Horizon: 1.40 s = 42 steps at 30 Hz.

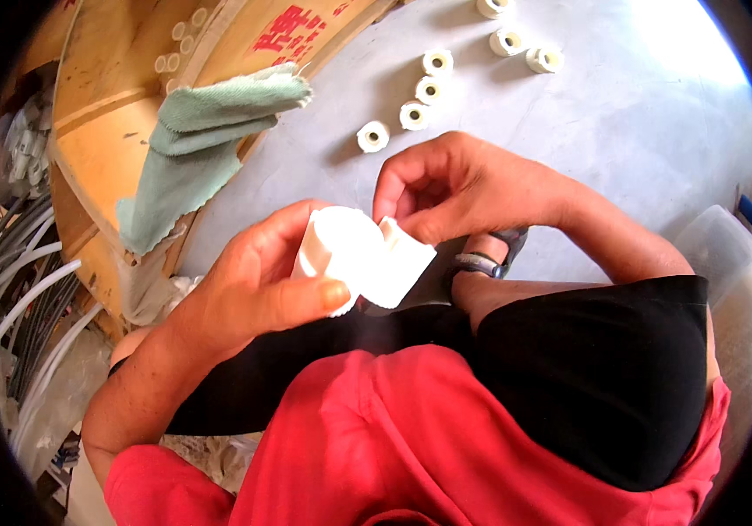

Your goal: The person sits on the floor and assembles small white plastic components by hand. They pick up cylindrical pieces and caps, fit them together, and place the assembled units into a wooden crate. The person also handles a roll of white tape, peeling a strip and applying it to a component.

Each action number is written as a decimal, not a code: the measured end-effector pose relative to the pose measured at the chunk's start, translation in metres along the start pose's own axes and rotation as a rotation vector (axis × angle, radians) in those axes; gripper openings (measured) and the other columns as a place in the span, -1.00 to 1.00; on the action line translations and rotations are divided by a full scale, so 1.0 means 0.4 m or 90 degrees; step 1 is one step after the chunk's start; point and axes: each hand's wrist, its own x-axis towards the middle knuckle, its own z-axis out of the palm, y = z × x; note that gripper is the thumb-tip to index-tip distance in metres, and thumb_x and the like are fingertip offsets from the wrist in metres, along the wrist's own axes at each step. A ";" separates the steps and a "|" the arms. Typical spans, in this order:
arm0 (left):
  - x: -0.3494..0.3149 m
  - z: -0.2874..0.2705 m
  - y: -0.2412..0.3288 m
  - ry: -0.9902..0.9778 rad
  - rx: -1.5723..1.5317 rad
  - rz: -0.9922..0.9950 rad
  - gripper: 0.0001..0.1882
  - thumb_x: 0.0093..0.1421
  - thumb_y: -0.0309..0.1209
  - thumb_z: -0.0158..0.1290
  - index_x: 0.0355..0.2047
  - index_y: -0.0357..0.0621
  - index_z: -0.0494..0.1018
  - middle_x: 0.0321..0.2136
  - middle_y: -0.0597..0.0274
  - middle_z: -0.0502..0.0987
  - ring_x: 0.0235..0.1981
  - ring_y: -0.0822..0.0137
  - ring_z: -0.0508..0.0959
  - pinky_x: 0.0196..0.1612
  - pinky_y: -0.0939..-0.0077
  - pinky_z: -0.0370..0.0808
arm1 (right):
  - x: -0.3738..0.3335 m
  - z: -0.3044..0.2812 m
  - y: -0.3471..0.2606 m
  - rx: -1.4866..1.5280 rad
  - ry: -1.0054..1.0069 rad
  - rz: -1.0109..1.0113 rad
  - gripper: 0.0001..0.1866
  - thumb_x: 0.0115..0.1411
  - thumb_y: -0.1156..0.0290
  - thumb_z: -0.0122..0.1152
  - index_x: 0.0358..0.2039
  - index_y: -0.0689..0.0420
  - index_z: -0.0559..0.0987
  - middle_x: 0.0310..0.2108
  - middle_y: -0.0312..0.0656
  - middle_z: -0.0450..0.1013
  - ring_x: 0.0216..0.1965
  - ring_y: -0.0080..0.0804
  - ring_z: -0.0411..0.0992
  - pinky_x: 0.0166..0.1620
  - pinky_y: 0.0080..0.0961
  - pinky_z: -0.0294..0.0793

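Observation:
My left hand [249, 280] grips a bright white round piece [341, 245] over my lap, its thumb along the near side. Against that piece's right side lies a curved white part [404, 259]; glare hides whether the two are joined. With thumb and forefinger closed, my right hand [472, 180] pinches the upper edge of the curved part. My right hand's other fingers are curled in. On the grey floor ahead stand several whitish round fittings with dark center holes, the nearest being a small fitting [373, 137] just beyond my right hand.
A green cloth [188, 153] drapes over the edge of a curved wooden structure [113, 114] at the left. Black and white tubes [30, 289] lie bundled below it, beside clear plastic bags. More fittings [507, 41] sit farther off on the floor [613, 131]. Clear plastic [727, 272] stands at my right.

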 end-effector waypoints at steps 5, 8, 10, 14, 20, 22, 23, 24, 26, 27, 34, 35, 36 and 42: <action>0.011 0.007 0.001 0.020 -0.052 0.073 -0.51 0.12 -0.39 0.14 0.03 -0.22 0.24 -0.20 0.26 0.44 -0.17 0.52 0.43 -0.15 0.59 0.41 | -0.005 0.003 -0.006 -0.011 0.058 -0.050 -0.84 0.11 0.46 0.20 -0.30 0.25 0.55 -0.49 -0.31 0.46 -0.45 -0.66 0.41 -0.36 -0.69 0.46; 0.017 -0.004 -0.002 0.023 -0.043 0.076 -0.51 0.13 -0.48 0.13 0.05 -0.21 0.22 -0.20 0.27 0.45 -0.18 0.54 0.43 -0.22 0.67 0.41 | -0.001 0.001 -0.004 -0.027 0.076 -0.076 -0.83 0.11 0.46 0.22 -0.29 0.24 0.56 -0.47 -0.33 0.46 -0.43 -0.67 0.41 -0.35 -0.70 0.46; 0.018 -0.004 -0.008 0.034 -0.034 0.088 -0.49 0.10 -0.50 0.13 0.05 -0.20 0.22 -0.16 0.25 0.44 -0.13 0.49 0.43 -0.15 0.60 0.39 | 0.000 0.004 -0.007 -0.036 0.086 -0.075 -0.82 0.10 0.46 0.24 -0.28 0.24 0.57 -0.46 -0.36 0.45 -0.42 -0.68 0.41 -0.34 -0.71 0.45; 0.026 -0.003 -0.019 0.056 -0.021 0.139 -0.46 0.04 -0.51 0.16 0.04 -0.19 0.25 -0.09 0.23 0.44 -0.03 0.39 0.45 0.06 0.42 0.36 | -0.006 0.018 -0.015 -0.047 0.123 -0.106 -0.83 0.09 0.45 0.25 -0.30 0.23 0.58 -0.43 -0.38 0.45 -0.41 -0.71 0.39 -0.35 -0.73 0.41; 0.024 -0.008 -0.016 0.053 0.023 0.165 -0.48 0.02 -0.56 0.19 -0.01 -0.17 0.26 -0.15 0.29 0.46 -0.10 0.46 0.47 -0.03 0.53 0.42 | -0.017 0.031 -0.047 -0.152 0.178 -0.064 -0.85 0.06 0.48 0.27 -0.32 0.20 0.58 -0.48 -0.42 0.46 -0.45 -0.75 0.35 -0.40 -0.74 0.34; 0.025 -0.008 -0.017 0.054 0.066 0.191 -0.48 0.01 -0.57 0.20 -0.03 -0.17 0.27 -0.17 0.30 0.46 -0.13 0.49 0.47 -0.06 0.56 0.43 | -0.015 0.033 -0.043 -0.159 0.181 -0.088 -0.86 0.06 0.48 0.27 -0.33 0.19 0.59 -0.50 -0.43 0.46 -0.48 -0.76 0.34 -0.42 -0.74 0.33; 0.025 -0.010 -0.023 0.062 0.103 0.212 -0.49 0.00 -0.57 0.20 -0.03 -0.17 0.27 -0.19 0.31 0.46 -0.14 0.51 0.47 -0.07 0.57 0.43 | -0.014 0.034 -0.040 -0.163 0.182 -0.100 -0.86 0.05 0.49 0.27 -0.34 0.19 0.59 -0.51 -0.44 0.46 -0.49 -0.76 0.34 -0.43 -0.73 0.33; 0.029 -0.010 -0.024 0.066 0.140 0.234 -0.49 0.00 -0.57 0.21 -0.04 -0.17 0.28 -0.20 0.32 0.46 -0.15 0.53 0.46 -0.09 0.59 0.42 | -0.015 0.034 -0.037 -0.153 0.176 -0.112 -0.87 0.05 0.49 0.27 -0.34 0.19 0.59 -0.51 -0.43 0.47 -0.49 -0.75 0.34 -0.43 -0.73 0.33; 0.021 -0.002 -0.018 0.087 0.190 0.200 -0.51 -0.02 -0.56 0.24 -0.08 -0.17 0.31 -0.25 0.35 0.47 -0.20 0.56 0.47 -0.12 0.60 0.43 | -0.017 0.038 -0.034 -0.133 0.166 -0.135 -0.87 0.05 0.49 0.27 -0.35 0.19 0.59 -0.51 -0.43 0.47 -0.51 -0.75 0.34 -0.44 -0.73 0.34; 0.015 0.003 -0.018 0.101 0.213 0.182 -0.52 -0.03 -0.56 0.26 -0.10 -0.17 0.33 -0.28 0.37 0.47 -0.22 0.58 0.47 -0.14 0.61 0.43 | -0.020 0.041 -0.037 -0.130 0.152 -0.092 -0.88 0.05 0.49 0.26 -0.35 0.19 0.59 -0.51 -0.41 0.47 -0.49 -0.74 0.35 -0.42 -0.72 0.36; 0.003 0.030 -0.009 0.060 0.301 0.028 -0.53 -0.12 -0.49 0.36 -0.19 -0.16 0.42 -0.34 0.40 0.52 -0.27 0.57 0.49 -0.20 0.62 0.44 | -0.018 0.063 -0.010 -0.105 0.065 -0.072 -0.89 0.03 0.51 0.29 -0.40 0.20 0.55 -0.48 -0.37 0.46 -0.46 -0.70 0.40 -0.39 -0.69 0.43; 0.004 0.030 -0.009 0.047 0.284 0.013 -0.53 -0.12 -0.48 0.36 -0.19 -0.16 0.42 -0.35 0.40 0.52 -0.28 0.57 0.49 -0.20 0.61 0.44 | -0.018 0.063 -0.008 -0.111 0.054 -0.073 -0.89 0.03 0.53 0.29 -0.39 0.20 0.56 -0.45 -0.34 0.46 -0.43 -0.65 0.43 -0.34 -0.65 0.46; 0.006 0.030 -0.010 0.035 0.266 -0.002 -0.54 -0.12 -0.48 0.36 -0.19 -0.16 0.43 -0.35 0.40 0.53 -0.28 0.57 0.49 -0.20 0.61 0.44 | -0.018 0.062 -0.006 -0.118 0.041 -0.075 -0.89 0.03 0.56 0.29 -0.39 0.21 0.56 -0.43 -0.31 0.45 -0.40 -0.59 0.46 -0.30 -0.61 0.49; 0.013 0.022 -0.028 -0.014 0.214 -0.015 -0.60 -0.10 -0.45 0.35 -0.23 -0.17 0.48 -0.35 0.38 0.56 -0.30 0.55 0.51 -0.20 0.57 0.44 | -0.008 0.062 0.007 -0.158 0.028 -0.184 -0.87 0.00 0.52 0.32 -0.41 0.21 0.55 -0.46 -0.30 0.43 -0.44 -0.60 0.43 -0.36 -0.63 0.45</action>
